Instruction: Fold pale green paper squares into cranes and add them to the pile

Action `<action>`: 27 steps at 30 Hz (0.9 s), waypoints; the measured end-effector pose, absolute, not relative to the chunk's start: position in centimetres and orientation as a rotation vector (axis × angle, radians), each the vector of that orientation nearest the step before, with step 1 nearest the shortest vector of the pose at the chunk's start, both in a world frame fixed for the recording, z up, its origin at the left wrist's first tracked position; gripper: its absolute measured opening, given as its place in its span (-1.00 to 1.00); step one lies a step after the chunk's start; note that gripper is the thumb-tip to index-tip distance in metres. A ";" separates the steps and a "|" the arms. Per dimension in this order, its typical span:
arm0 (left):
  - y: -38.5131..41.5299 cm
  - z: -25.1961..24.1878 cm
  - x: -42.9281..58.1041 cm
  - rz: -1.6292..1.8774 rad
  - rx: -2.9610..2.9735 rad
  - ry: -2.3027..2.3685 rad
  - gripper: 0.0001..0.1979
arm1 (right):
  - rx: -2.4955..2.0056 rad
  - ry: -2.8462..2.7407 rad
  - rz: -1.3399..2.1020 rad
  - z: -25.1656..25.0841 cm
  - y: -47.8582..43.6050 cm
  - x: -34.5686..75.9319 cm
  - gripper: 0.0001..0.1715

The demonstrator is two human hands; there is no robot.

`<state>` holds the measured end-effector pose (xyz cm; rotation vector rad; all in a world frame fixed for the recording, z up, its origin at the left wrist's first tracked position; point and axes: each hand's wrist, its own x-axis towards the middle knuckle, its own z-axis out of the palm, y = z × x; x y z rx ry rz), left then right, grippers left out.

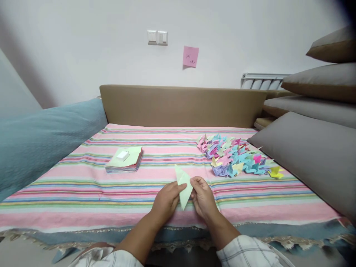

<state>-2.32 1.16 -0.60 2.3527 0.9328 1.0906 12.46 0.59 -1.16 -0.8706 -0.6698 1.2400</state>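
Observation:
A pale green sheet of origami paper (183, 178), folded into a pointed, triangular shape, is held up over the striped cloth near its front edge. My left hand (166, 200) grips it from the left, with the thumb lying across its face. On the other side my right hand (202, 196) pinches the right corner between thumb and fingers. Both hands are closed on the paper; the fingers behind it are partly hidden.
Many folded paper cranes (235, 155) cluster at the right. A stack of coloured paper (133, 163) with a small white object (122, 155) on top lies at the left. Grey cushions (306, 152) flank the right side, a blue-covered armrest (55, 137) the left.

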 end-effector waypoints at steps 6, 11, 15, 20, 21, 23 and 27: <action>1.5 -0.4 -2.9 1.193 2.077 1.110 -0.68 | -0.880 -1.131 1.122 -1.7 0.2 13.4 -0.72; 1.2 -0.1 -3.2 1.175 1.787 1.092 -0.71 | -0.985 -1.465 0.890 -1.6 0.2 15.0 -0.72; 1.1 0.4 -3.3 1.146 1.709 1.081 -0.74 | -1.005 -1.575 0.697 -1.4 0.2 15.3 -0.82; 1.2 0.9 -3.5 1.274 1.622 1.079 -0.85 | -0.921 -1.584 0.659 -1.0 0.1 15.2 -0.87; 1.2 0.9 -3.4 1.290 1.601 1.055 -0.87 | -0.911 -1.561 0.685 -1.1 0.1 15.1 -0.87; 1.2 0.8 -3.3 1.286 1.548 1.005 -0.89 | -0.911 -1.481 0.761 -1.2 0.0 14.8 -0.85; 1.1 0.5 -2.7 1.296 1.427 0.992 -0.84 | -0.959 -1.263 0.924 -1.7 0.1 13.9 -0.73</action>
